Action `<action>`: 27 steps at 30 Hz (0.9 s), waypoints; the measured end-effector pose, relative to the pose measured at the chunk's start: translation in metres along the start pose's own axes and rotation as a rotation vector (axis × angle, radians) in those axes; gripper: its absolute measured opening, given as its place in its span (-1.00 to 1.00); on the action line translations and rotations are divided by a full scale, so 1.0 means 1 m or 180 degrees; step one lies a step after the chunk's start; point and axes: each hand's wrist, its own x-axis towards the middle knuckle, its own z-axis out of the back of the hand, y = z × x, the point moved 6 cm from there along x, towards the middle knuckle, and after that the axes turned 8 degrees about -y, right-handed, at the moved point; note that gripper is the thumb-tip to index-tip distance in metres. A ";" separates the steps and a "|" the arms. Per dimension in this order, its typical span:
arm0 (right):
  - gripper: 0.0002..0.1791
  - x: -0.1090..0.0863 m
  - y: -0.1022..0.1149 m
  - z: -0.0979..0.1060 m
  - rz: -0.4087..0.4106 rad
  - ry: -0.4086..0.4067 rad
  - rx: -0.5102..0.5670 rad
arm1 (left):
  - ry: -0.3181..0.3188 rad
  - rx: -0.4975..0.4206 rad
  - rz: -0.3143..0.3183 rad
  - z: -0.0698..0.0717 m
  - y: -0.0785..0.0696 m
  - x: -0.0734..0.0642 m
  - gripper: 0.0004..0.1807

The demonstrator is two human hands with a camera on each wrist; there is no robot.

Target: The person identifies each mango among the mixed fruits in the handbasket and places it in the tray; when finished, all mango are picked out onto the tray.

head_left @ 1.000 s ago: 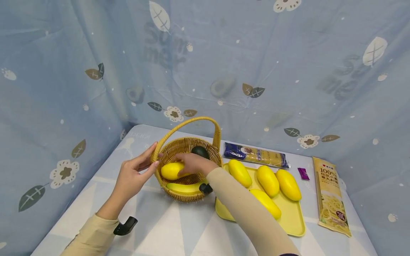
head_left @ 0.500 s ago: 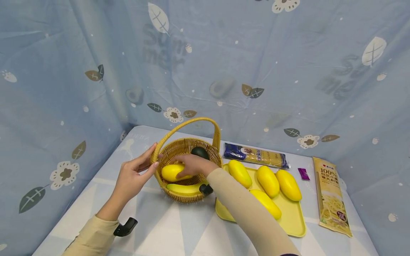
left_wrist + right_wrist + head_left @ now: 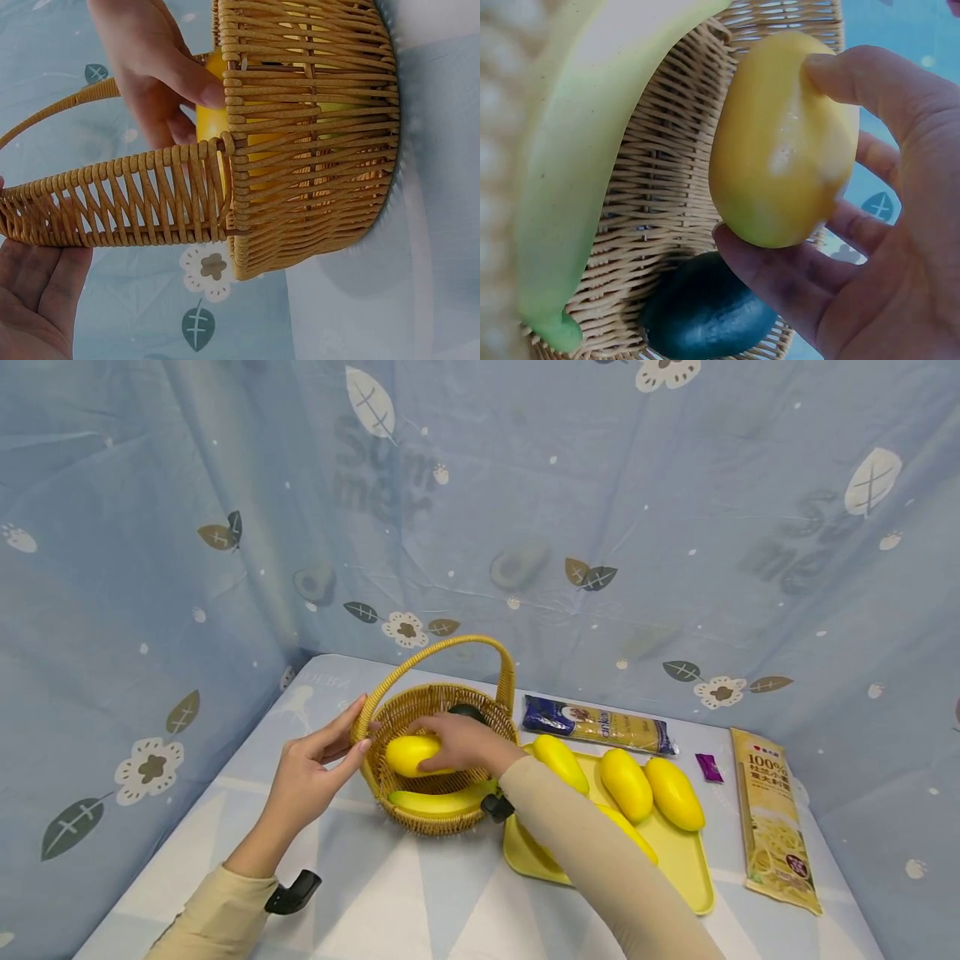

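Observation:
My left hand [image 3: 307,772] pinches the lower left end of the handle [image 3: 450,645] of a wicker basket [image 3: 435,825]. In the left wrist view its fingers [image 3: 41,281] lie along the handle's side. My right hand [image 3: 467,745] reaches inside the basket and grips a yellow mango [image 3: 408,757], thumb on one side and fingers on the other. Seen from the right wrist, the mango [image 3: 776,142] is lifted above the woven bottom. A banana [image 3: 442,802] lies along the near side of the basket. Behind my right hand sits a dark green avocado [image 3: 467,712], partly covered.
Right of the basket, a yellow tray [image 3: 690,881] bears several mangoes [image 3: 626,785], one partly hidden under my right sleeve. A blue-ended spaghetti pack [image 3: 600,724] lies behind it. Farther right are a small purple packet [image 3: 708,767] and a tall noodle bag [image 3: 776,822].
My right hand has shifted slightly right inside the basket with the mango, and now covers more of the avocado. My left hand stays on the handle.

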 end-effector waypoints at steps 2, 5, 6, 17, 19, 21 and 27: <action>-0.35 -0.004 -0.001 0.004 0.0011 -0.0082 -0.0027 | 0.0001 0.0004 -0.0007 0.000 0.000 0.000 -0.28; -0.36 -0.012 -0.003 0.009 0.0008 -0.0193 -0.0059 | -0.0003 -0.0003 -0.0017 0.000 0.001 0.000 -0.28; -0.36 -0.015 -0.004 0.011 0.0001 -0.0225 -0.0062 | -0.0003 -0.0010 -0.0022 0.000 0.001 0.000 -0.28; -0.34 -0.061 -0.016 0.033 -0.0209 -0.0515 0.0131 | -0.0014 -0.0085 -0.0020 0.000 -0.001 0.000 -0.28; -0.36 -0.071 -0.019 0.037 -0.0236 -0.0587 0.0214 | -0.0008 -0.0093 0.0008 0.000 -0.001 -0.001 -0.28; -0.39 -0.082 -0.022 0.041 -0.0260 -0.0674 0.0284 | -0.0011 -0.0093 0.0031 0.000 -0.002 -0.001 -0.28; -0.39 -0.120 -0.034 0.051 -0.0424 -0.0916 0.0295 | -0.0016 -0.0092 0.0049 0.000 -0.002 0.000 -0.28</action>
